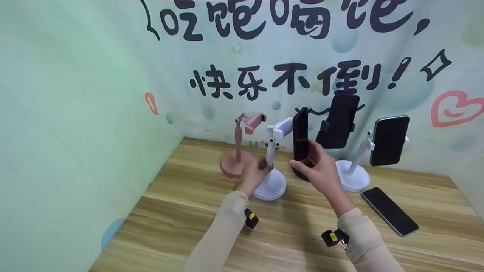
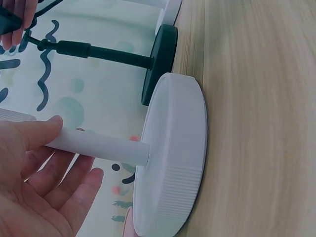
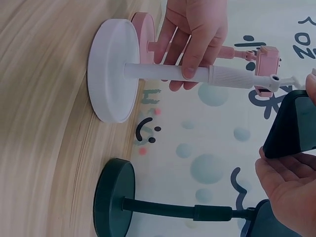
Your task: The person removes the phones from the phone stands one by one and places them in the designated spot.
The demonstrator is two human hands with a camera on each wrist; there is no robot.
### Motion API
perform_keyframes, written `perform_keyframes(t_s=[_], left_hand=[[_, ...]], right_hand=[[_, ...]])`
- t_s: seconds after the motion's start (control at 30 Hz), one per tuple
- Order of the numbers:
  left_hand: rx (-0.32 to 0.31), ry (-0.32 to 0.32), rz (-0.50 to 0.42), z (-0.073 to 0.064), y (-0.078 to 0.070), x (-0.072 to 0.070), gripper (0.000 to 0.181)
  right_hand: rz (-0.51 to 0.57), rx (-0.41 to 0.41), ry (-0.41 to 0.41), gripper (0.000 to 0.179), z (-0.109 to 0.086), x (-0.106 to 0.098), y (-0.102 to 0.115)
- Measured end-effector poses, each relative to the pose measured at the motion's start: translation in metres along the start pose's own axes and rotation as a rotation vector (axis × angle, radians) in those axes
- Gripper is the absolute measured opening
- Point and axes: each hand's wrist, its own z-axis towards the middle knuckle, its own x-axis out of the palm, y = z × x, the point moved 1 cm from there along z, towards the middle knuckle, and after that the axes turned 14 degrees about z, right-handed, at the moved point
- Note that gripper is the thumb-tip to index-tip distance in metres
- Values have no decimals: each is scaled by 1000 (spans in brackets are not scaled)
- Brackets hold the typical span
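My left hand (image 1: 254,174) grips the pole of a white phone stand (image 1: 269,189) between thumb and fingers. In the left wrist view the thumb lies along the near side of that pole, and the fingers pass behind it. The stand's white clamp (image 1: 283,129) holds no phone. My right hand (image 1: 322,170) holds a dark phone (image 1: 301,132) upright by its lower part, just right of the clamp. In the right wrist view the phone (image 3: 291,126) lies between thumb and fingers near the stand's top. Whether phone and clamp touch, I cannot tell.
A pink phone stand (image 1: 238,147) stands at the left with a bare clamp. To the right, a black stand carries a phone (image 1: 342,121), and another white stand (image 1: 353,175) carries one too. A loose phone (image 1: 389,211) lies on the wooden table (image 1: 181,219). A printed cloth hangs behind.
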Motion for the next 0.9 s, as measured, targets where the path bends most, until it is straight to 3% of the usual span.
perform_keyframes(t_s=[0.9], left_hand=[[-9, -1, 54, 1, -1, 0, 21]], right_hand=[[-35, 23, -1, 78, -6, -7, -7]])
